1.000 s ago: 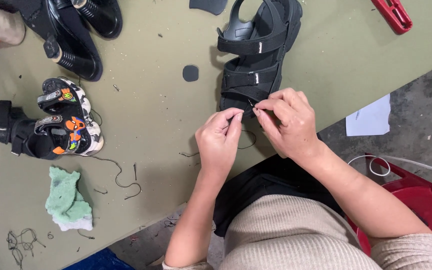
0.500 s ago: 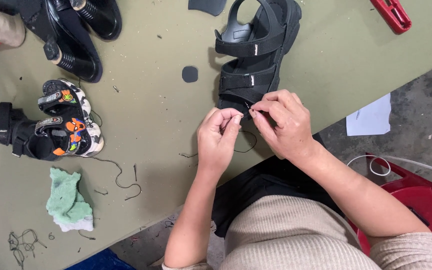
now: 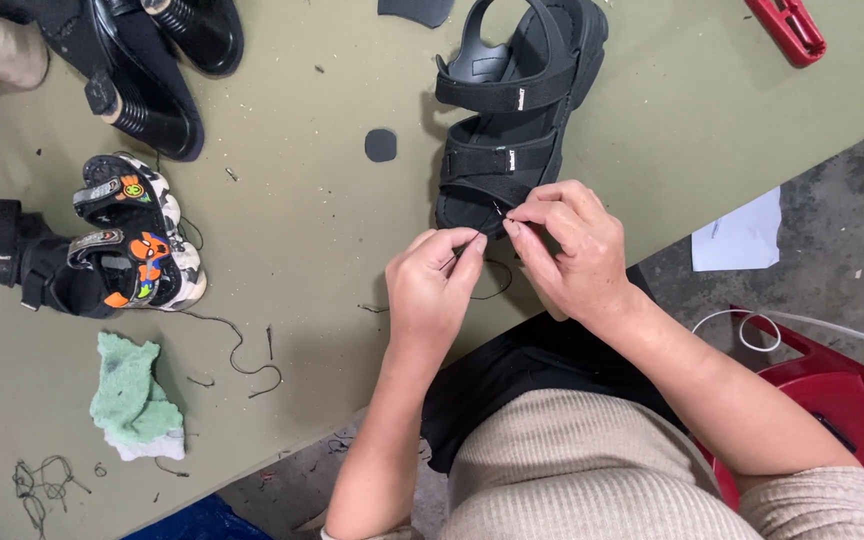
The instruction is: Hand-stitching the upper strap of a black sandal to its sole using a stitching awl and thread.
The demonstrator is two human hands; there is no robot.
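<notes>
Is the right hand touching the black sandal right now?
Touching. In the head view the right hand lies against the toe end of the black sandal, its fingertips pinched right at the sandal's edge, with no gap showing.

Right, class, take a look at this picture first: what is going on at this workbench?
A person sits at an olive-green worktable, both hands at the near end of a black strapped sandal. The right hand pinches something thin at the sandal's edge, seemingly a needle; the left hand pinches a dark thread beside it. Off to the side lie a small patterned child's sandal, a green cloth, loose thread scraps and a red tool.
</notes>
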